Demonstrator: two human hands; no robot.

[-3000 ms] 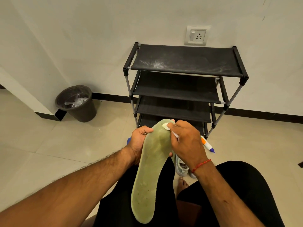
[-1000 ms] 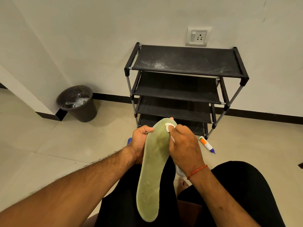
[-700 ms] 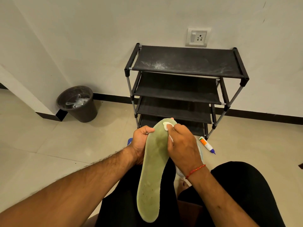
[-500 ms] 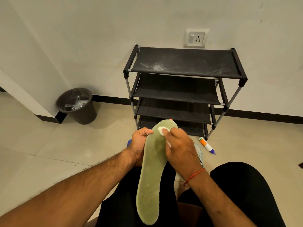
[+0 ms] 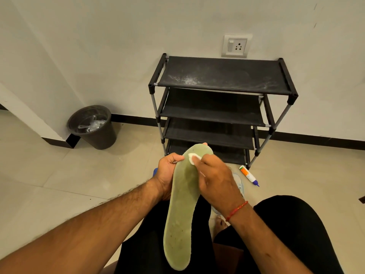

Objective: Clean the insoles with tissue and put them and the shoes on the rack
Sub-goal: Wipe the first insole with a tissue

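We see the right hand [image 5: 215,180] curled, fingertips pinching a small white tissue wad [image 5: 192,158] against the toe end of the green insole [image 5: 181,214]. The left hand [image 5: 167,175] grips the insole's left edge near the toe, thumb on the front face, fingers wrapped behind. The insole stands almost upright, slightly tilted, with its heel end down between the person's knees in black trousers. A red thread [image 5: 237,210] sits on the right wrist. Just behind the right hand we make out a pale shoe [image 5: 240,184] on the floor, mostly hidden. Near it lies a white tube with an orange label and blue tip [image 5: 248,175], beside the rack's right front leg. The black rack [image 5: 221,80] has 4 shelves and stands against the wall, its top one smeared with white dust. A wall socket [image 5: 236,45] sits above it. A dark bin [image 5: 94,133] stands well to the left by the wall corner, with clear plastic inside.
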